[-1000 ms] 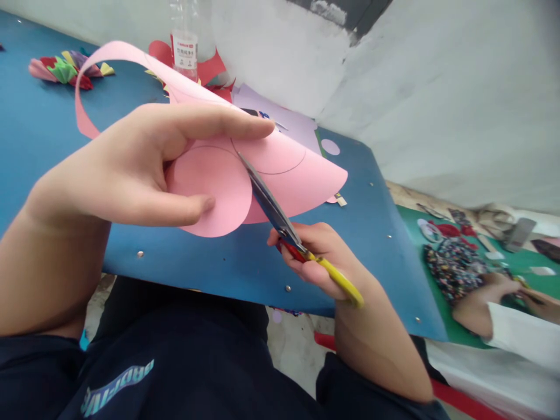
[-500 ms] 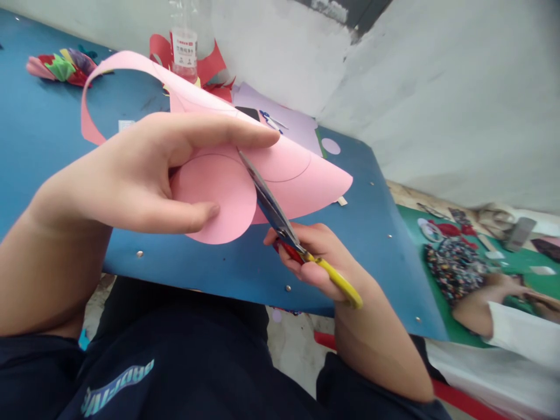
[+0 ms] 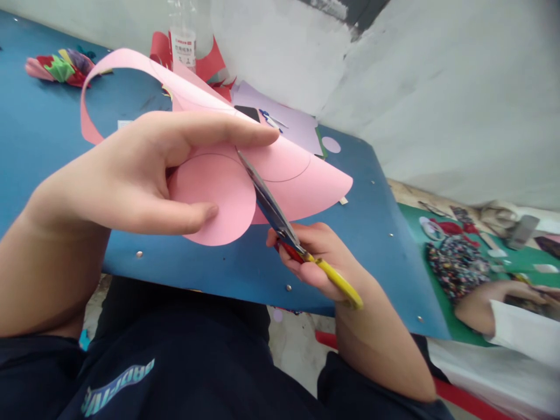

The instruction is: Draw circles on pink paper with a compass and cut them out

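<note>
My left hand [image 3: 131, 169] grips a sheet of pink paper [image 3: 301, 186], its thumb resting on a rounded, partly cut-out lobe and its index finger stretched along the sheet's upper side. Curved lines are drawn on the paper, and a cut strip loops up and away at the left. In my right hand [image 3: 319, 256] is a pair of scissors [image 3: 271, 204] with yellow and red handles. Their blades lie along the cut edge of the lobe, looking nearly closed, with the tip by the drawn line under my left index finger.
On the blue table [image 3: 175, 262] stand a plastic bottle [image 3: 184, 49] and red paper scraps [image 3: 212, 61]. Lilac sheets [image 3: 297, 114], a blue-handled pair of scissors [image 3: 271, 118] and a lilac disc [image 3: 331, 144] lie behind. Another person's arm [image 3: 476, 306] rests on a green table [image 3: 413, 224] at right.
My hands, the pink paper and the scissors hold almost the same position. At the right, the other person's arm and hands have shifted slightly.
</note>
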Demonstrator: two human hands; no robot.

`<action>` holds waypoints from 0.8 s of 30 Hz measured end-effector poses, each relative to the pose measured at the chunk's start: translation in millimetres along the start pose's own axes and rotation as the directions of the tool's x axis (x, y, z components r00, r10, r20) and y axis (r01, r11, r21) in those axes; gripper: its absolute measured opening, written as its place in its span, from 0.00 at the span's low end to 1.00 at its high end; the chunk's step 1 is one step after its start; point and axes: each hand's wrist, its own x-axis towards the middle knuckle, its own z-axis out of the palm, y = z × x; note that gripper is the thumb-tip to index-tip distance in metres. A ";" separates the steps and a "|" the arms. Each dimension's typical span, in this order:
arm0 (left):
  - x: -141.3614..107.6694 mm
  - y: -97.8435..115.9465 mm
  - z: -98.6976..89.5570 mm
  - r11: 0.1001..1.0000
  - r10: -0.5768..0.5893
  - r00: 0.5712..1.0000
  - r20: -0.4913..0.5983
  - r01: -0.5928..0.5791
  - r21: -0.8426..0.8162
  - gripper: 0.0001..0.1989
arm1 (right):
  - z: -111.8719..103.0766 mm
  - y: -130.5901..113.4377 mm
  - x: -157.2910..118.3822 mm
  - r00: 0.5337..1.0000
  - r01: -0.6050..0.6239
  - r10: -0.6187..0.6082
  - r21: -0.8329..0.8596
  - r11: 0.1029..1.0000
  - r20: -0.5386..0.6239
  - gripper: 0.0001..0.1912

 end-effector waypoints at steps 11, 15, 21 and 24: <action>-1.3 -2.0 -0.4 0.999 0.035 0.999 0.024 -0.035 0.003 0.36 | -1.0 1.5 -0.8 0.999 0.042 -0.042 -0.042 0.998 0.001 0.30; -0.5 -1.5 -1.0 0.999 0.039 0.999 0.031 -0.040 0.030 0.35 | -2.6 1.2 -1.5 1.000 0.014 -0.014 -0.034 0.999 0.005 0.31; 0.0 0.5 -2.4 0.998 0.011 0.999 0.050 -0.014 0.058 0.34 | -4.5 1.0 -0.8 1.000 0.025 -0.025 -0.075 0.997 0.005 0.33; -0.6 0.2 -3.8 0.999 0.031 0.998 0.051 -0.033 0.035 0.35 | -4.4 0.4 -0.1 0.999 0.034 -0.033 -0.084 0.996 0.016 0.32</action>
